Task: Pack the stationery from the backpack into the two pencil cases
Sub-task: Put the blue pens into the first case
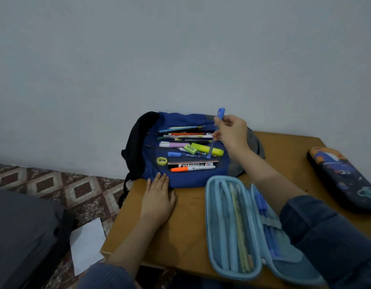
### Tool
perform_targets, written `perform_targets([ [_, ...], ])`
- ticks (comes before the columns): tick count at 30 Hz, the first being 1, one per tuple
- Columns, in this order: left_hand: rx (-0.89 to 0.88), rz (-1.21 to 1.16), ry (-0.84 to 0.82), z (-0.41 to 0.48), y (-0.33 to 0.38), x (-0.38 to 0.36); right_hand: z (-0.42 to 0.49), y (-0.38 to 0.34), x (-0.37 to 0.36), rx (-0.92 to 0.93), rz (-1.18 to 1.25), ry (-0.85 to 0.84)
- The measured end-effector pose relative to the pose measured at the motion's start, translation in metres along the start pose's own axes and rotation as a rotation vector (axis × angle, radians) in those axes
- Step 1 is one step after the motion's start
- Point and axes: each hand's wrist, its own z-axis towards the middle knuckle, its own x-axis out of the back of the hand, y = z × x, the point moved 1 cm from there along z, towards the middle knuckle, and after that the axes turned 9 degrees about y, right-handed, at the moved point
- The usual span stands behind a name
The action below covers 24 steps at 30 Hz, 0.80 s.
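- Currently the right hand point(230, 132) is raised over the blue backpack point(186, 181), thumb and fingers pinching a blue capped pen point(212, 146) about midway along its barrel.
- Pen orientation: near upright and slightly tilted, cap on top, lower end just above the items lying on the backpack.
- Left hand point(158, 195): flat on the wooden tabletop point(186, 226), palm down, fingers straight and close together, fingertips touching the backpack's near edge.
- The backpack lies flat at the far left part of the tabletop, against the wall.
- Stationery spread on the backpack, near to far: orange marker point(191, 168), ruler point(193, 163), yellow-green sharpener point(161, 161), a second blue pen point(184, 154), green eraser point(190, 149), yellow highlighter point(207, 149), purple highlighter point(173, 144), then a row of pens and pencils point(186, 133).
- Light blue pencil case point(209, 215): open, lying on the near side of the tabletop below the right forearm. Its left half holds several pencils; blue pens sit in the right half.
- Dark pencil case point(343, 180) with a cartoon print: closed, at the right edge of the tabletop, well apart from the backpack.
- On the patterned tile floor point(55, 184), left of the tabletop, lies a white sheet of paper point(87, 245).
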Motion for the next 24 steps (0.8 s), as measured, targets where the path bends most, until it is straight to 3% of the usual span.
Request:
perform_targets([
  [5, 0.046, 0.029, -0.057, 0.005, 0.03, 0.019, -0.007, 0.008, 0.055, -0.04, -0.022, 0.047],
  [8, -0.077, -0.067, 0.045, -0.001, 0.064, 0.026, -0.011, 0.013, 0.082, -0.069, -0.029, 0.107],
  [11, -0.233, -0.197, -0.04, -0.017, 0.106, 0.021, -0.012, 0.017, 0.109, -0.089, -0.043, 0.134],
  [18, -0.378, -0.275, -0.295, -0.044, 0.143, -0.009, -0.012, 0.029, 0.153, -0.066, -0.325, 0.096],
  [24, -0.403, -0.241, -0.271, -0.051, 0.138, -0.02, -0.025, 0.042, 0.172, -0.066, -0.489, -0.035],
])
